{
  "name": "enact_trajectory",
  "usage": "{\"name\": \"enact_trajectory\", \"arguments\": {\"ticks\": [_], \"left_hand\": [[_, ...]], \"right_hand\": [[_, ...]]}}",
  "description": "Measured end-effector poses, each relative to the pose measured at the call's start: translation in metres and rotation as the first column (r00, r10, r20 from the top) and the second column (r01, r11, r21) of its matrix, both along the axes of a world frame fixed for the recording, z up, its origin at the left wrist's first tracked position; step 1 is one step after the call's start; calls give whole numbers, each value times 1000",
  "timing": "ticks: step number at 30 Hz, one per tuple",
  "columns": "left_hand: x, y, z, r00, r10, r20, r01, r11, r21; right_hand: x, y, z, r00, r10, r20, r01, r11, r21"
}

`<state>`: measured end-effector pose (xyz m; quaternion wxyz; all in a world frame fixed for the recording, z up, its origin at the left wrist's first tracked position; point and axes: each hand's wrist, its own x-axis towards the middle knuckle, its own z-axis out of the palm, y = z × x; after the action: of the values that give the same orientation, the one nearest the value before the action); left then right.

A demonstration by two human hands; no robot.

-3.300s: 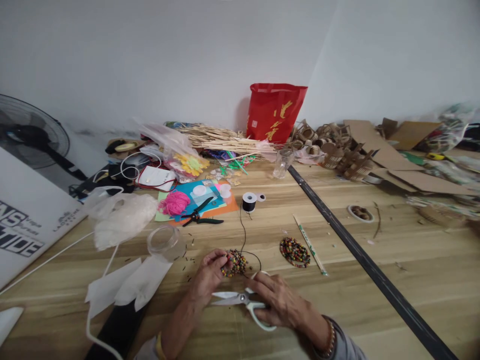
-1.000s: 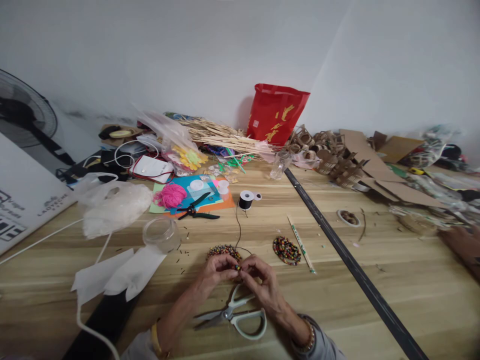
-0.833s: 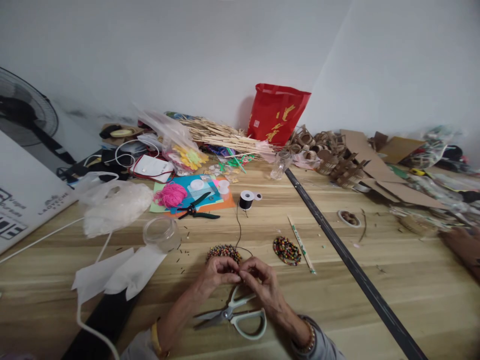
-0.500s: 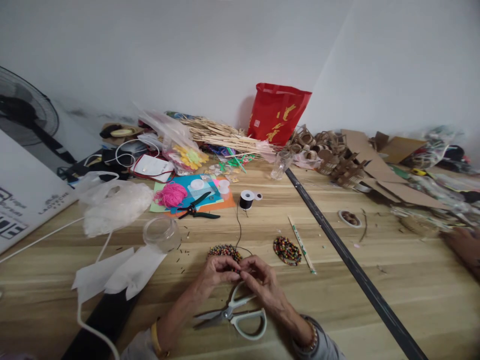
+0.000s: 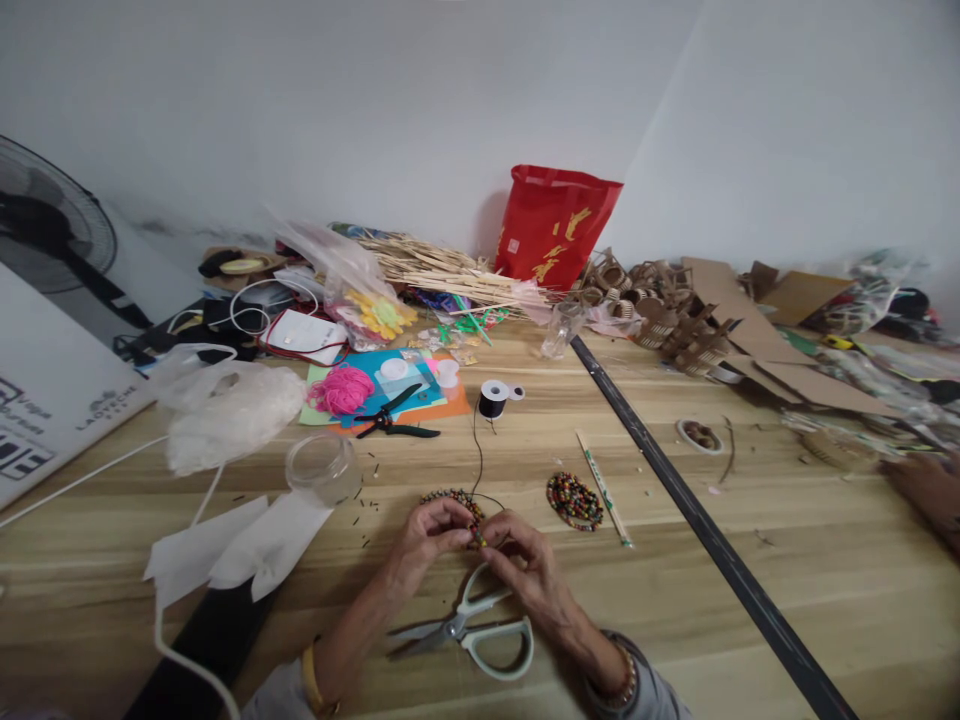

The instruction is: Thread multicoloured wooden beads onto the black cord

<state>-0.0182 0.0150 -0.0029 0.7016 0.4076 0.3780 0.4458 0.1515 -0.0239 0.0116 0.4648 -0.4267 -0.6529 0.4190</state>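
My left hand (image 5: 426, 541) and my right hand (image 5: 521, 560) meet over a round piece of coloured beads (image 5: 459, 502) on the wooden table (image 5: 825, 560). Both pinch its near edge with closed fingertips. A thin black thread (image 5: 477, 455) runs from the bead piece up to a black spool (image 5: 493, 398). A second bead disc (image 5: 574, 500) lies just to the right. White-handled scissors (image 5: 469, 632) lie open on the table under my wrists.
A clear jar (image 5: 324, 466), white paper (image 5: 240, 545) and a plastic bag (image 5: 229, 410) lie left. Black pliers (image 5: 394, 422), pink yarn (image 5: 341, 390) and a red bag (image 5: 555, 225) sit farther back. Another person's hand (image 5: 926, 490) rests at the right edge. A black strip (image 5: 697, 520) crosses the table.
My right hand let go of the scissors, which now lie on the table, and joined my left hand on the bead piece. In the last second the fingers only shifted slightly.
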Motion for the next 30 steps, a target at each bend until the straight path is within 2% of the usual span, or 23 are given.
{"name": "enact_trajectory", "arguments": {"ticks": [7, 13, 17, 22, 30], "left_hand": [[1, 1, 1, 998, -39, -51, 43, 996, 78], [2, 0, 2, 997, 23, -79, -17, 997, 75], [3, -3, 7, 989, 40, -140, -22, 992, 127], [4, -6, 9, 986, -43, -158, 58, 994, 97], [5, -7, 0, 996, -23, -84, 25, 1000, 17]], "right_hand": [[-1, -2, -1, 1000, -3, 20, 0, 991, 131], [-1, -3, 0, 996, -83, 39, 71, 968, 242], [-1, -3, -3, 987, -137, 83, 105, 945, 309], [1, -4, -4, 971, -120, 209, 26, 915, 402], [4, -7, -5, 894, -152, 422, -56, 895, 442]]}}
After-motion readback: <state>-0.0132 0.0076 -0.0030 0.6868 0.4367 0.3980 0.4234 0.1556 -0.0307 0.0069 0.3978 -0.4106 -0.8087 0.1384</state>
